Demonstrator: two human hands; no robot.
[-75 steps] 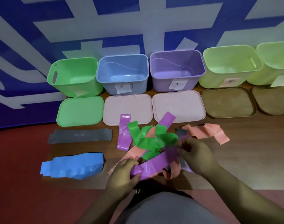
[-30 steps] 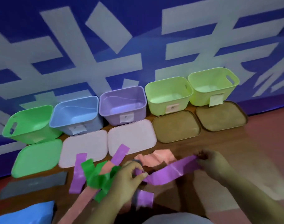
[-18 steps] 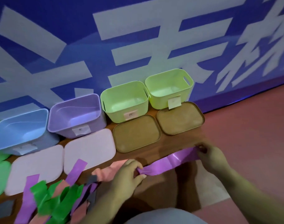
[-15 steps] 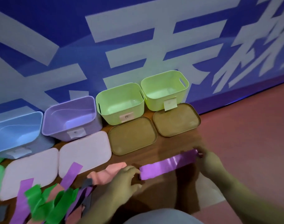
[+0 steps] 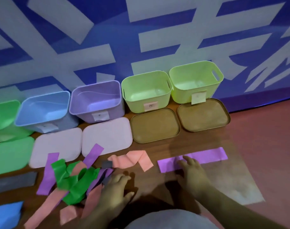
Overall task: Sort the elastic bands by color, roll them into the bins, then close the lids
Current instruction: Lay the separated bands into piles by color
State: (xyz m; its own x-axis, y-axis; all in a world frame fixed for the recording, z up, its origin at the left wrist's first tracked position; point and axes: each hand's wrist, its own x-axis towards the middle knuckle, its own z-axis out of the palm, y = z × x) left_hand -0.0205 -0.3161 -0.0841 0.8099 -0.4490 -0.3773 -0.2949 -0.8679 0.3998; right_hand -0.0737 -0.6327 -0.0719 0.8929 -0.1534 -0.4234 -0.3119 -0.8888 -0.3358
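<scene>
The purple band [image 5: 193, 159], stretched in the air between both hands half a second ago, now lies flat on the wooden board [image 5: 157, 179], to the right of the mixed pile [image 5: 71, 179]. The right hand [image 5: 193, 175] rests palm down at the strip's near edge, fingers [image 5: 184, 160] spread and flat, their tips on the band's left half and gripping nothing. The rest of the band runs clear to the right of them. The left hand [image 5: 115, 194] has let go of the band; it hovers open, fingers loosely spread, beside the pile's right edge, its fingertips near a grey band end there. A pink band [image 5: 132, 160] lies crumpled between the pile and the purple band. Behind, the purple bin [image 5: 98, 100] stands open, its pale lid [image 5: 107, 135] flat before it.
</scene>
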